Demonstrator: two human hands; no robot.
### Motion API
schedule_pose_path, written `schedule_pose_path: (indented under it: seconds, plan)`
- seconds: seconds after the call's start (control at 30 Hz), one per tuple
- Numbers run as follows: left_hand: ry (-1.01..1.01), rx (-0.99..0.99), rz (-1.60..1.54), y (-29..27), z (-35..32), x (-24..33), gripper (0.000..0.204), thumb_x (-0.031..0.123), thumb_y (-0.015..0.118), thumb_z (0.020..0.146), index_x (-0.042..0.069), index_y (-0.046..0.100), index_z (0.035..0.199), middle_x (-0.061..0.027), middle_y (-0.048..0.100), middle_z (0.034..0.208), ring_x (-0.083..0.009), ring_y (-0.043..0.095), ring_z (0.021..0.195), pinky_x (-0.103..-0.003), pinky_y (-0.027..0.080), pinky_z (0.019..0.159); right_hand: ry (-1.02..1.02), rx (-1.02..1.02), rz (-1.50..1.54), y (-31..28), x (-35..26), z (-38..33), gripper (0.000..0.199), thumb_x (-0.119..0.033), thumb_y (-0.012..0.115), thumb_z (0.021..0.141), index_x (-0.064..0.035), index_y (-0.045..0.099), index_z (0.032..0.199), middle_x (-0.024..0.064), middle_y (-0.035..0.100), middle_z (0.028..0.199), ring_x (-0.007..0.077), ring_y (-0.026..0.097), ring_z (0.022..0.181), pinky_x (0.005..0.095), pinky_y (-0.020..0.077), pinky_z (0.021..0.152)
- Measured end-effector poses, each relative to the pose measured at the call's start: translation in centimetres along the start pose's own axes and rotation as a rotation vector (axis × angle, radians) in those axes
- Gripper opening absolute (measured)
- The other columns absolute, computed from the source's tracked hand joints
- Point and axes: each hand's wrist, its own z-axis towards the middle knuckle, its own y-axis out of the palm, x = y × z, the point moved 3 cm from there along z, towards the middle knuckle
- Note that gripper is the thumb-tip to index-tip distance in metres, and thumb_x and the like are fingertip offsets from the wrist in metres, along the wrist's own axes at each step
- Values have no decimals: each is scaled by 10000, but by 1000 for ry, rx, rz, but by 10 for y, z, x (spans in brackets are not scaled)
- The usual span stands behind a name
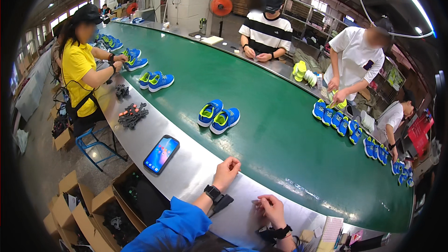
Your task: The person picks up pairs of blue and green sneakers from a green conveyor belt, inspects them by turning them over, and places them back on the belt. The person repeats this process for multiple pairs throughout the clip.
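Note:
My left hand rests at the metal edge beside the green belt, its fingers curled in and nothing showing in them. My right hand hovers over the metal ledge, fingers loosely bent and apart, holding nothing visible. Both wrists wear dark bands, the left one with a square watch. Ahead of my left hand, a pair of blue running shoes with lime linings stands on the belt. A phone with its screen lit lies on the ledge to the left.
Small black parts are heaped on the metal ledge. More blue shoes stand along the green belt. Cardboard boxes sit below at left. Co-workers stand around the belt, one in yellow. A pink-and-white sheet lies at right.

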Motion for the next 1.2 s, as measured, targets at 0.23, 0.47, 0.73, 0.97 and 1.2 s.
schedule_pose_path:
  seconds: [0.23,0.47,0.73,0.97,1.2]
  plan:
    - [57,-4,63,1,-1,4,87,120,607,958,35,597,943,-5,602,724,-57,558,611,-222,467,546,-36,-47,215,18,-56,63,192,-187,562,981,-51,666,1067,9,658,911,69,585,768,206,424,532]
    - [72,-4,95,4,-4,8,94,123,611,955,31,601,946,-7,620,725,-59,573,622,-226,478,559,68,-66,314,44,-37,113,188,-191,558,982,-58,673,1047,7,642,863,62,537,658,210,424,532]
    - [66,20,143,5,-10,10,100,122,607,958,23,602,945,-11,630,727,-64,585,635,-229,488,584,-81,-49,-111,62,-19,119,196,-169,572,934,-50,718,991,22,660,762,90,582,618,239,450,520]
    - [59,-12,124,10,-12,9,94,111,587,964,20,607,971,-31,642,753,-80,602,662,-246,502,598,426,-119,362,44,-33,134,183,-170,522,957,-78,639,1062,-44,534,773,52,468,624,193,345,460]
    - [-27,-332,186,42,-26,4,256,74,652,837,29,655,1089,-34,662,933,-113,628,829,-273,513,711,452,-290,951,79,-118,161,171,-162,552,950,-83,583,1098,-54,539,722,59,467,573,197,331,436]
